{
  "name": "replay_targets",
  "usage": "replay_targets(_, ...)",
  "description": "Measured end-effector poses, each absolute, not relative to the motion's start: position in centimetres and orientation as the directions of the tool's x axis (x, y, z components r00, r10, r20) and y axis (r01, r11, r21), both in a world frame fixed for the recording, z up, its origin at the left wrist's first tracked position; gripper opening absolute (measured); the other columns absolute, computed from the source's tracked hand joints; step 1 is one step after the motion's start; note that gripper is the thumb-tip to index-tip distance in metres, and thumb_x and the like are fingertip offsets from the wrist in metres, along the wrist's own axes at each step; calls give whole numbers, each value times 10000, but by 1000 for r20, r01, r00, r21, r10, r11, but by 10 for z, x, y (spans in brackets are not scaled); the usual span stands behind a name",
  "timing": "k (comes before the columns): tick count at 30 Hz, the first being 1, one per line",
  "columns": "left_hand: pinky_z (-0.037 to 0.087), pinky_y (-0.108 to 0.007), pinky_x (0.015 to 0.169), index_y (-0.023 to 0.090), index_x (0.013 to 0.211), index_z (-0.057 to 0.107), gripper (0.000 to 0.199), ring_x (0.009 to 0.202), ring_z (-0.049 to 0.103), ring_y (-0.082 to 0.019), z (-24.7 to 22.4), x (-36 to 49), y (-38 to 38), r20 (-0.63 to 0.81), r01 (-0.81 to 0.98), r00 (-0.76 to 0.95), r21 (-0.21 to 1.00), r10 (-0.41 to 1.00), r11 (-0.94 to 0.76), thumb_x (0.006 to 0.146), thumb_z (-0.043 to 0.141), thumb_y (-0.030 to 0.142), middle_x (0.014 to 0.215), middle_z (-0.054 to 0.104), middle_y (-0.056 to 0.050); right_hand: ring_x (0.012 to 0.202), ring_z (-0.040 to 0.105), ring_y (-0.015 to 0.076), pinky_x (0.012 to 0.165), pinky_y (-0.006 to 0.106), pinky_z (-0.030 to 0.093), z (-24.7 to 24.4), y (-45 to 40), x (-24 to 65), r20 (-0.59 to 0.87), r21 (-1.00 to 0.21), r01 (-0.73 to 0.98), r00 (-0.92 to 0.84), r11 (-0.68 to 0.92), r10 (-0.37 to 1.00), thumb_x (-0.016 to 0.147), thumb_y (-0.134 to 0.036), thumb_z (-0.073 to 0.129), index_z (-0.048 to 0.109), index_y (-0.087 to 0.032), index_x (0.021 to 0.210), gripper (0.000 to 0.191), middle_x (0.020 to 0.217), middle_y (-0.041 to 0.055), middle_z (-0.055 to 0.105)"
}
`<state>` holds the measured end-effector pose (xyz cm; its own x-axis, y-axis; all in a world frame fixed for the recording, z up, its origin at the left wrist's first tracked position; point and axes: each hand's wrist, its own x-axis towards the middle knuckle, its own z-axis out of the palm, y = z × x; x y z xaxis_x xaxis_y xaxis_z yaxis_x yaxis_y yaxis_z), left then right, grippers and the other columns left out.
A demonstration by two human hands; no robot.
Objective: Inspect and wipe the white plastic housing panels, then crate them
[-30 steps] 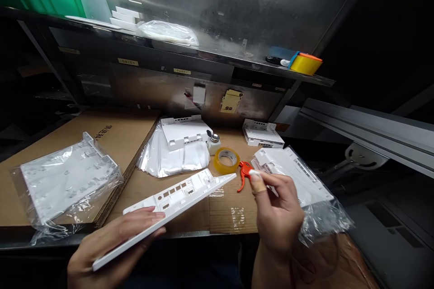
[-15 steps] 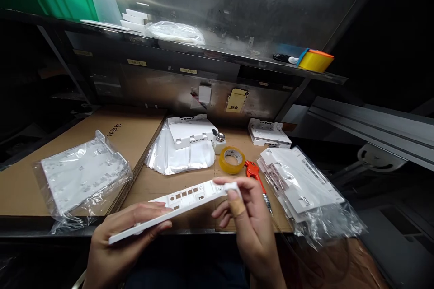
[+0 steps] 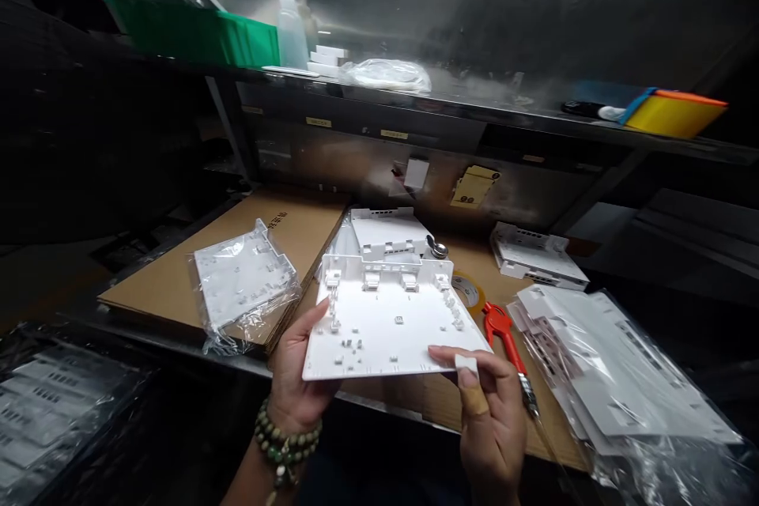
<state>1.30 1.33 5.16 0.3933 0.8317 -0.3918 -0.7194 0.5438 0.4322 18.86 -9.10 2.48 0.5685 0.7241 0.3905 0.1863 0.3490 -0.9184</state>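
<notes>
A white plastic housing panel [image 3: 397,340] is held out in front of me, its inner face with small clips and posts turned up toward me. My left hand [image 3: 303,368] grips its left edge, thumb on top and fingers beneath. At the near right corner, my right hand [image 3: 491,407] has its fingers on the panel. A small white piece [image 3: 466,364], of a kind I cannot make out, is pinched by the right thumb, which has a tan bandage. Behind the panel sits another white housing [image 3: 388,231] on clear bags, which are partly hidden.
On the left, a bagged white panel [image 3: 237,273] lies on stacked cardboard [image 3: 160,277]. A tape roll [image 3: 468,290], a red air gun [image 3: 501,330] and bagged panels [image 3: 628,364] lie to the right. Another housing [image 3: 537,257] stands behind them. The metal shelf [image 3: 474,104] crosses above.
The panel has turned from nearly edge-on to flat, inner face showing. My left hand has moved to its left edge, my right to the near right corner. The view has swung left.
</notes>
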Motion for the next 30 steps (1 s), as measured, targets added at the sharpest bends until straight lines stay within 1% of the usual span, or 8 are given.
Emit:
replay_targets(2,505,-608,1099,63,1536,395,681,1212,677,-416,55,13,15,-425,-725,368,427,827,541,885,569,161,1236,746,-222,1018,736,206,902,356,564,22,-95,192,335,-941,155,524,299,783,1012,-392,589,627,-257,1068,151,1043,32,784)
replay_targets(4,533,-613,1065,46,1530,401,710,1171,699,-417,58,11,15,-435,-734,356,418,827,535,840,560,101,1214,753,-220,846,753,194,744,329,607,22,-100,197,214,-976,74,449,203,867,997,-417,608,648,-246,1071,190,1158,70,760)
replay_targets(6,555,-597,1046,91,1544,398,762,1159,708,-401,63,11,14,-416,-759,326,421,849,497,801,566,66,1233,753,-186,621,702,139,549,283,580,24,-102,201,128,-992,47,340,120,931,979,-414,637,689,-237,1052,198,1270,107,715)
replay_targets(7,560,-583,1047,136,1555,394,798,1164,708,-387,65,12,12,-391,-775,301,430,870,462,783,579,47,1251,752,-158,610,695,133,532,275,578,26,-102,201,151,-987,96,295,128,943,963,-396,666,721,-240,1025,177,1282,110,703)
replay_targets(11,545,-539,1087,299,1569,378,903,1212,690,-329,71,25,1,-265,-809,210,493,941,319,761,641,-7,1317,733,-67,898,725,198,727,277,621,42,-96,179,502,-800,451,144,395,853,887,-236,766,800,-287,976,108,1002,62,695)
replay_targets(16,528,-556,1103,386,1564,370,862,1223,684,-326,74,35,-7,-261,-813,253,466,932,351,826,677,62,1414,671,-55,732,637,174,639,313,555,48,-88,138,698,-600,558,15,574,716,883,-122,722,750,-236,1061,213,834,39,646)
replay_targets(26,503,-535,1127,406,1489,487,754,1241,675,-313,71,32,-6,-278,-814,235,467,931,345,838,682,79,1400,688,-26,744,619,181,662,348,514,39,-91,129,733,-570,582,39,580,680,892,-115,701,725,-240,1088,234,845,39,652)
replay_targets(30,495,-587,1114,284,1459,545,652,1247,662,-365,72,11,1,-406,-812,235,417,883,408,842,596,78,1353,718,-86,789,650,178,693,331,555,39,-88,159,672,-589,640,49,493,739,898,-119,702,744,-237,1048,195,880,38,666)
